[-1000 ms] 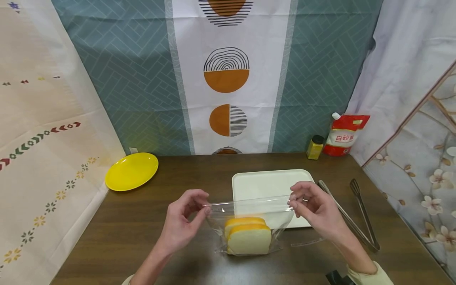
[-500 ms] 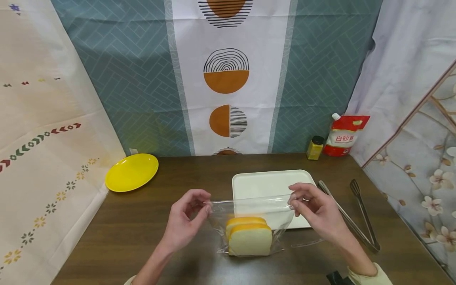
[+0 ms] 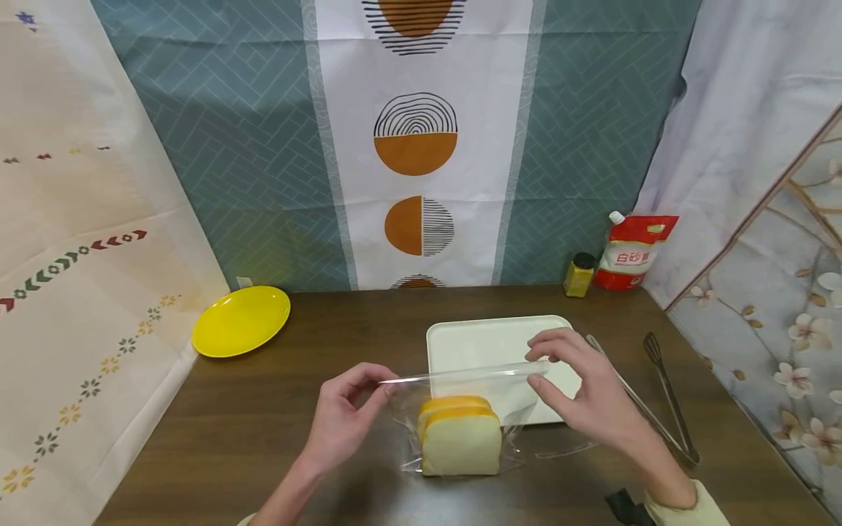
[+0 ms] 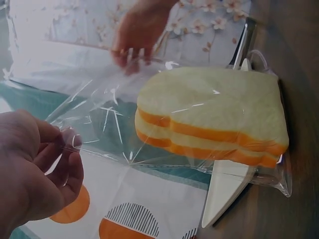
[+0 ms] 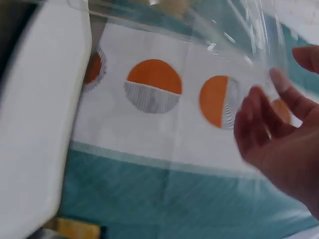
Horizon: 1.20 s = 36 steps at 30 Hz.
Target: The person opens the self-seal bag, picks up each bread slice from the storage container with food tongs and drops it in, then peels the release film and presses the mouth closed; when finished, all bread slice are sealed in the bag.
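Two slices of bread (image 3: 462,443) stand one behind the other inside a clear plastic bag (image 4: 112,117). With thumb and fingers, my left hand (image 3: 343,413) pinches the bag's upper left corner. My right hand (image 3: 592,391) is at the upper right corner, its thumb and fingertips spread apart with the film's edge between them. In the right wrist view, the fingers of that right hand (image 5: 284,122) are parted beside the film. The bag's top edge runs nearly straight between both hands, and its lower end is at the table.
Behind the bag lies a white tray (image 3: 473,340). Metal tongs (image 3: 671,394) lie to the right. A clear strip (image 3: 562,451) is on the table near the right wrist. A yellow plate (image 3: 241,321) is at the back left; a yellow jar (image 3: 579,276) and a red-and-white pouch (image 3: 631,252) stand back right.
The right hand's thumb and fingers have parted from their pinch on the bag's corner. The left hand keeps its pinch and has lowered slightly; the bag's top edge now looks narrower.
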### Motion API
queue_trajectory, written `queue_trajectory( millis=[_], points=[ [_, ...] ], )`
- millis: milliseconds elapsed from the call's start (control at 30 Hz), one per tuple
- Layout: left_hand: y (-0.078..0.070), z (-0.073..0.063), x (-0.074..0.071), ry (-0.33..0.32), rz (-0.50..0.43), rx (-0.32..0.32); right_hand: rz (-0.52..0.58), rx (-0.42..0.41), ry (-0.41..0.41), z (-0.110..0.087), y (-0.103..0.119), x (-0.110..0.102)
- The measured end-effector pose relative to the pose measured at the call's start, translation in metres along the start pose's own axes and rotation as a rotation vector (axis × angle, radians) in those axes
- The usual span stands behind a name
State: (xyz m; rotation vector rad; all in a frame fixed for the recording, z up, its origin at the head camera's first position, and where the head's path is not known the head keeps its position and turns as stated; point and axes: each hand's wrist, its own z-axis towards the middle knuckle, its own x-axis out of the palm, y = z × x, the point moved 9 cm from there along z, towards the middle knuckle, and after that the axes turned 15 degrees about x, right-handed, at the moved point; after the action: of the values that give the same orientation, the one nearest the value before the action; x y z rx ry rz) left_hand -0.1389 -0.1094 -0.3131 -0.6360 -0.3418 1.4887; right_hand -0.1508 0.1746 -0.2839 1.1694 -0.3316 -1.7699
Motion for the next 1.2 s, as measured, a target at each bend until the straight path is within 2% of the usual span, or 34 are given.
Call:
queue_trajectory(
  millis=[133,233,367,433,533,700,833,1033,1200],
  points=[
    [-0.003,0.000,0.003,0.020,0.031,0.023,-0.176,-0.119,0.039,0.013,0.030,0.014],
    [-0.006,0.001,0.005,0.041,0.035,0.045,-0.276,-0.196,0.134,0.026,0.058,0.038],
    [-0.013,0.002,0.006,0.059,0.022,0.099,-0.367,-0.266,0.313,0.040,0.088,0.078],
    [-0.015,0.002,0.006,0.059,0.024,0.121,-0.383,-0.282,0.405,0.046,0.098,0.095],
    [-0.018,0.003,0.005,0.053,0.023,0.137,-0.391,-0.262,0.528,0.054,0.104,0.114],
    [-0.024,0.003,0.005,0.049,0.009,0.128,-0.347,-0.232,0.670,0.057,0.106,0.126],
    [-0.028,0.003,0.004,0.029,0.015,0.121,-0.313,-0.227,0.701,0.055,0.109,0.125],
    [-0.031,0.002,0.002,-0.018,0.054,0.118,-0.345,-0.163,0.668,0.053,0.103,0.119],
    [-0.031,0.000,0.001,-0.035,0.072,0.124,-0.318,-0.109,0.642,0.050,0.094,0.111]
  ],
)
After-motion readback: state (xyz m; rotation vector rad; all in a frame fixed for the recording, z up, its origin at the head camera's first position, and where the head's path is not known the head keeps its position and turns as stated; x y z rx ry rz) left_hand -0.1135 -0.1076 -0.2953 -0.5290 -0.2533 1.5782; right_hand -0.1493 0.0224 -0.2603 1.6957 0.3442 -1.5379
